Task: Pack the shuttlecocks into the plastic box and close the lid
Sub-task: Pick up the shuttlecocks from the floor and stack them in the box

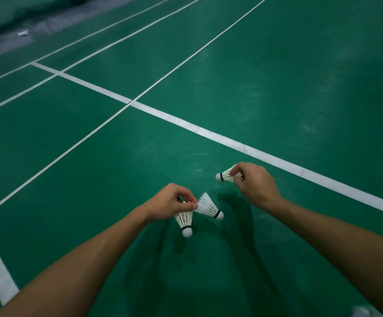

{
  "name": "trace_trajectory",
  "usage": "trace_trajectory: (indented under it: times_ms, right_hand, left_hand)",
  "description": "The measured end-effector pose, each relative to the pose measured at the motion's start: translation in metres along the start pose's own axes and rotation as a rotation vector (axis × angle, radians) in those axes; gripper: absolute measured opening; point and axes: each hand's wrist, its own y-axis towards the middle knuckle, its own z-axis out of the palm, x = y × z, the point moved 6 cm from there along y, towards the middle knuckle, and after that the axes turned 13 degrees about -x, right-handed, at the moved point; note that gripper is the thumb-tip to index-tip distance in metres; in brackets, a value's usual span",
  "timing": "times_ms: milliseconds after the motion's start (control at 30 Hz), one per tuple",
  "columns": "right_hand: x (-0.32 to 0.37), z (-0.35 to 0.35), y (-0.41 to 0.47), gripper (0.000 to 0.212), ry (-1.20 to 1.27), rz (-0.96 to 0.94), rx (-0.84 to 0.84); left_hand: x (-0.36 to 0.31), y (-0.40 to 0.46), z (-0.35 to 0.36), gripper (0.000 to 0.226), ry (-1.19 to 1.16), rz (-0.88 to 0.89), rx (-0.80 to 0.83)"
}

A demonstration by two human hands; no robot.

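My left hand (171,202) pinches two white feather shuttlecocks by their feathers. One shuttlecock (184,221) hangs cork down below the hand; the other shuttlecock (208,207) points its cork down to the right. My right hand (252,183) pinches a third shuttlecock (226,175) by its feathers, cork pointing left. All three are held just above the green court floor. No plastic box is in view.
The green badminton court floor (277,76) spreads all around, crossed by white lines (186,124). A small white object (23,33) lies far off at the top left near a dark edge. Something pale (360,312) shows at the bottom right corner.
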Motion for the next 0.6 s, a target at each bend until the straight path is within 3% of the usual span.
trace_trajectory:
  times_ms: [267, 600]
  right_hand:
    - [-0.002, -0.111, -0.076, 0.011, 0.050, -0.105, -0.049]
    - [-0.071, -0.301, -0.238, 0.014, 0.117, 0.123, -0.267]
  left_hand:
    - [-0.107, -0.042, 0.015, 0.006, -0.073, 0.149, 0.016]
    - [-0.273, -0.116, 0.106, 0.005, -0.180, 0.350, 0.192]
